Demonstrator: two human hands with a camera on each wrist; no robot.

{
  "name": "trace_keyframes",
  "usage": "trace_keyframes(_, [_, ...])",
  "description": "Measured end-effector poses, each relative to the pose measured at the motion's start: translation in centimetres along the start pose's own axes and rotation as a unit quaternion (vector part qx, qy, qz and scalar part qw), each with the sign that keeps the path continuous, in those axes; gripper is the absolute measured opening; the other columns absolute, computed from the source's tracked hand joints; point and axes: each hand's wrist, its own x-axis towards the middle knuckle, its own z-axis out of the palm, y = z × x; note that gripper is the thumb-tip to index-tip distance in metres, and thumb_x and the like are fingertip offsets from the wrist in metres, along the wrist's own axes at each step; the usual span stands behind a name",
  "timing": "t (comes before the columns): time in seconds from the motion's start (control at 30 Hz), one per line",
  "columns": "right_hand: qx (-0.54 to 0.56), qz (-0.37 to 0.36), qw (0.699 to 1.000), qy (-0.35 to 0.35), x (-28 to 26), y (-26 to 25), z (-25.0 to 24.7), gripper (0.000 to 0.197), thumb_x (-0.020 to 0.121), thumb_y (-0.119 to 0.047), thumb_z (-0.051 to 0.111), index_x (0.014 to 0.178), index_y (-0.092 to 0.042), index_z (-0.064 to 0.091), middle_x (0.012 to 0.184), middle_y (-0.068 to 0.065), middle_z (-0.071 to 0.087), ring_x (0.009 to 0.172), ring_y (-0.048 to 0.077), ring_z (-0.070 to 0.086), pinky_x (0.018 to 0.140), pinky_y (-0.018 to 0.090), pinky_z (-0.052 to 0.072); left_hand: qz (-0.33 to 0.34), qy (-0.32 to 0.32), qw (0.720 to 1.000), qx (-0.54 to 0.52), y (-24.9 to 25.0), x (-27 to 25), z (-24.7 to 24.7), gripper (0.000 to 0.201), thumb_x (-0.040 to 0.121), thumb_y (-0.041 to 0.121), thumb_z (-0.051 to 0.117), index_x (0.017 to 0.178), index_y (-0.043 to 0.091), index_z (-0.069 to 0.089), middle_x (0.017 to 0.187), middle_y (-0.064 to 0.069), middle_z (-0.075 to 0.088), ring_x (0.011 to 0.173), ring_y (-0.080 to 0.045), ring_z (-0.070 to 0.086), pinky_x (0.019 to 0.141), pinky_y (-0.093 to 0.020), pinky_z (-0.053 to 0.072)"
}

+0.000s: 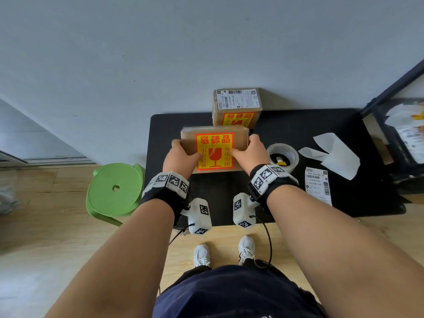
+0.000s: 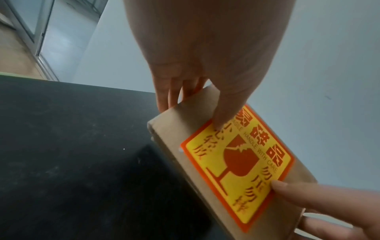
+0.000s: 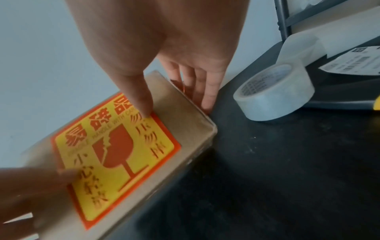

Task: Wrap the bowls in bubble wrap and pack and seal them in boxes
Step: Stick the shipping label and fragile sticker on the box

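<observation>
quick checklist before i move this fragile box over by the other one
1. Left hand grips the box with its thumb on top: ok.
2. Right hand grips the opposite end: ok.
3. Fragile sticker lies flat: ok.
4. Shipping label on this box: cannot tell; none on the visible faces, and one loose label lies on the table.
5. Finished box at the back with bare table beside it: ok.
6. Tape roll stands apart from the box: ok.
</observation>
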Motion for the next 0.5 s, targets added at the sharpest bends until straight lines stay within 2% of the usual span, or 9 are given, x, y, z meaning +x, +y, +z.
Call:
trace_keyframes(0.07, [0.020, -0.027, 0.999, 0.013, 0.0, -0.7, -0.2, 0.043, 0.084, -0.031, 0.067, 0.116, -0.014, 0.044, 0.113, 0.005, 0.056, 0.093, 0.020, 0.057, 0.070, 0.031, 0.044, 0.012, 0.027, 0.999, -0.017, 0.1, 0.3, -0.5, 0.048, 0.086, 0.025, 0.067, 0.124, 0.012, 0.040, 0.115, -0.007, 0.061, 0.096, -0.024, 0.060, 0.074, -0.032, 0.043])
trace_keyframes(0.13, [0.024, -0.035, 0.999, 0.005, 0.0, -1.2, -0.1, 0.041, 0.085, -0.027, 0.066, 0.117, -0.013, 0.045, 0.114, 0.004, 0.056, 0.094, 0.020, 0.056, 0.073, 0.031, 0.045, 0.017, 0.039, 0.999, -0.009, 0.0, 0.6, -1.0, 0.038, 0.088, 0.024, 0.063, 0.117, 0.013, 0.040, 0.111, -0.007, 0.062, 0.087, -0.022, 0.058, 0.069, -0.033, 0.042])
trace_keyframes(0.23, [0.002, -0.024, 0.999, -0.028, -0.1, -1.0, 0.4, 0.039, 0.085, -0.027, 0.066, 0.116, -0.013, 0.046, 0.112, 0.005, 0.059, 0.100, 0.024, 0.060, 0.079, 0.034, 0.047, 0.013, 0.021, 0.998, 0.053, -0.8, 0.7, -1.5, 0.031, 0.089, 0.030, 0.061, 0.110, 0.013, 0.045, 0.109, -0.009, 0.061, 0.084, -0.023, 0.054, 0.067, -0.033, 0.039])
trace_keyframes(0.33, [-0.014, -0.001, 0.998, -0.058, -0.4, -0.3, 0.9, 0.032, 0.086, -0.026, 0.064, 0.110, -0.015, 0.044, 0.103, 0.002, 0.057, 0.095, 0.023, 0.058, 0.075, 0.032, 0.044, 0.013, -0.002, 0.995, 0.100, -1.7, 0.6, -1.6, 0.032, 0.088, 0.032, 0.062, 0.111, 0.012, 0.051, 0.112, -0.010, 0.060, 0.095, -0.026, 0.058, 0.071, -0.033, 0.040])
trace_keyframes(0.4, [-0.029, 0.012, 0.998, -0.063, -0.6, -0.1, 1.1, 0.027, 0.087, -0.023, 0.061, 0.108, -0.015, 0.045, 0.100, 0.002, 0.057, 0.094, 0.024, 0.058, 0.073, 0.031, 0.042, 0.012, -0.006, 0.996, 0.093, -1.6, 0.4, -1.4, 0.036, 0.086, 0.022, 0.061, 0.118, 0.010, 0.050, 0.118, -0.011, 0.057, 0.105, -0.028, 0.057, 0.075, -0.033, 0.041])
trace_keyframes(0.43, [-0.038, 0.018, 0.997, -0.064, -0.6, -0.1, 1.1, 0.025, 0.088, -0.020, 0.058, 0.110, -0.014, 0.047, 0.102, 0.004, 0.059, 0.096, 0.026, 0.059, 0.073, 0.032, 0.042, 0.011, -0.006, 0.997, 0.083, -1.4, 0.2, -1.4, 0.040, 0.084, 0.014, 0.058, 0.123, 0.010, 0.048, 0.122, -0.011, 0.054, 0.109, -0.029, 0.054, 0.080, -0.034, 0.043])
trace_keyframes(0.5, [-0.054, 0.024, 0.996, -0.060, -0.7, -0.1, 1.0, 0.030, 0.089, -0.012, 0.051, 0.119, -0.012, 0.049, 0.113, 0.010, 0.059, 0.103, 0.029, 0.058, 0.077, 0.034, 0.044, 0.016, -0.002, 0.998, 0.068, -0.7, -0.1, -1.2, 0.054, 0.080, 0.001, 0.051, 0.133, 0.009, 0.041, 0.134, -0.013, 0.045, 0.123, -0.033, 0.046, 0.097, -0.038, 0.043])
